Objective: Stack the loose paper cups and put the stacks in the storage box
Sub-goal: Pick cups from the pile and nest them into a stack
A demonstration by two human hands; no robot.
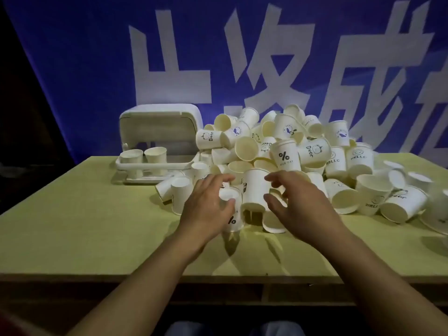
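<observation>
A big heap of loose white paper cups (291, 146) lies on the yellow-green table (92, 214), many of them on their sides. My left hand (206, 207) grips an upside-down cup with a "%" mark (229, 194) at the heap's front edge, thumb and fingers around its base. My right hand (303, 204) hovers with spread, slightly bent fingers just right of a taller upside-down cup (254, 190) and holds nothing. At the back left stands the white storage box (155, 122) with its lid raised; two cup stacks (143, 155) stand inside it.
A blue banner with large white characters hangs behind the table. More cups (400, 202) spread to the right edge of view. Two cups (174, 190) lie left of my left hand. The table's front edge (145, 277) runs below my forearms.
</observation>
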